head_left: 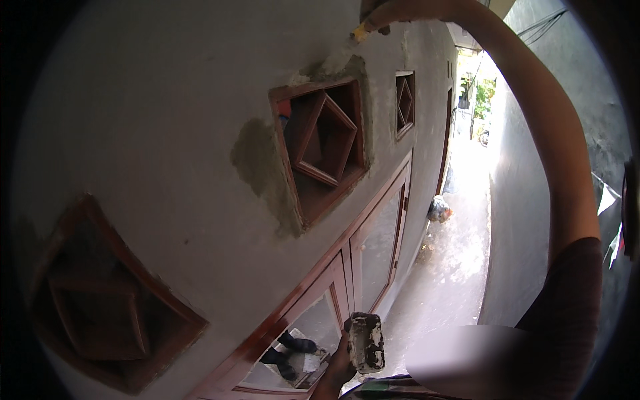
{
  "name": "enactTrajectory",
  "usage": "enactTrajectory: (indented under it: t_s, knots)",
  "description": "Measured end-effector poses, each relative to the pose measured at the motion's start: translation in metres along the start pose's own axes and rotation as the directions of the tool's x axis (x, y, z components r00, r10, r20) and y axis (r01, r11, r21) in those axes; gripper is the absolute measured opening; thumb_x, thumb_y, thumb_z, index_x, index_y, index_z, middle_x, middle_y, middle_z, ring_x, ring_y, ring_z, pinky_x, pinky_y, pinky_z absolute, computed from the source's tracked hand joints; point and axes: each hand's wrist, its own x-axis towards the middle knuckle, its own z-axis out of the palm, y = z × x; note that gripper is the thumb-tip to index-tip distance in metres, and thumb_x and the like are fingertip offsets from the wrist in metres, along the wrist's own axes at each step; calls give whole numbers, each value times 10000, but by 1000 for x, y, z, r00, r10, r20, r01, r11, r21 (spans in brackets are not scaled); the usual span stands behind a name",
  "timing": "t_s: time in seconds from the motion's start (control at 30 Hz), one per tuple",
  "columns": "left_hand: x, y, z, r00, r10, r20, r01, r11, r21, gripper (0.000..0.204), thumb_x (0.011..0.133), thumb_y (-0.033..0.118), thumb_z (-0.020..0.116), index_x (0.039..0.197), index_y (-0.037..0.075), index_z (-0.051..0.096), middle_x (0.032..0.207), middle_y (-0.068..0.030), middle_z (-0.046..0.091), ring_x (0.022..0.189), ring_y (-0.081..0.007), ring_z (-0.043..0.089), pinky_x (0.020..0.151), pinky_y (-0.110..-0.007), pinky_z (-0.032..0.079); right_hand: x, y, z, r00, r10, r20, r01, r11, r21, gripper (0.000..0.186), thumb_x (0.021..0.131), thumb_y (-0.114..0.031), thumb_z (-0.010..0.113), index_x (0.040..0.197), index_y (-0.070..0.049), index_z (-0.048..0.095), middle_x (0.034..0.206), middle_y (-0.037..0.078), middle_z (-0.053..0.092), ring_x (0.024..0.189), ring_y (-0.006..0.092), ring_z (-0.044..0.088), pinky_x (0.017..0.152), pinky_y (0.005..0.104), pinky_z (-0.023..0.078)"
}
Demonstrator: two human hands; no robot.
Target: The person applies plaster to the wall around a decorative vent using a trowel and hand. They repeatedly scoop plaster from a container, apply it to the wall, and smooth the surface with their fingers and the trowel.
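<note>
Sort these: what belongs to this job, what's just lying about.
Part of the work:
Small yellow tool, right fingers
White-smeared dark rectangular container, left fingers
Grey wall, patched around reddish-brown vent frame

Seemingly lying about:
Bulging greyish plastic bag, pale alley floor

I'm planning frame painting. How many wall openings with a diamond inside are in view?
3: one opening at lower left, a second opening at upper middle, and a third opening farther along the wall. Others farther down may be hidden.

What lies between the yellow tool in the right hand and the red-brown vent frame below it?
In the head view, only wall lies between the yellow tool and the vent frame, with rough grey patching along the frame's top edge.
</note>
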Motion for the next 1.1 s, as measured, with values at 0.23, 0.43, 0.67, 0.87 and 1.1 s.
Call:
enactTrajectory:
  t_s: [0.23,0.43,0.67,0.87,1.1]
  knots:
    - [3,2,6,997,-32,67,33,999,-13,774,1092,687,252,1601,130,424,1455,-126,618,1285,-280,659,1091,-480,563,34,11,-29,984,35,174,-27,999,-46,216,847,-263,904,918,-65,856,750,6,758,593,64,559,512,264,383]
    - [8,-7,-12,998,-57,6,57,998,0,822,1077,721,220,1615,129,411,1464,-135,616,1295,-297,655,1105,-495,549,64,23,-34,970,32,241,-30,999,-14,201,853,-258,898,931,-78,856,780,-2,769,618,69,582,536,261,402]
    - [6,-16,-20,998,-31,-56,30,1000,-8,809,1089,709,218,1618,127,409,1464,-138,616,1302,-291,651,1113,-492,542,69,31,-42,976,3,216,4,999,-34,169,866,-245,880,944,-97,853,809,-3,776,652,69,610,574,255,424]
    - [-7,-15,-14,993,-30,-112,27,999,-25,756,1119,670,247,1611,128,435,1509,-126,600,1335,-293,628,1162,-468,495,66,37,-60,984,37,174,-23,996,-85,167,874,-251,872,932,-96,850,821,6,783,702,84,655,613,280,464]
    - [-13,-13,7,969,-32,-247,37,999,18,780,1105,689,256,1578,102,453,1428,-155,639,1261,-313,677,1097,-506,556,14,59,-59,996,51,-67,-55,997,-53,198,874,-260,864,959,-82,842,818,5,771,707,103,645,631,292,479]
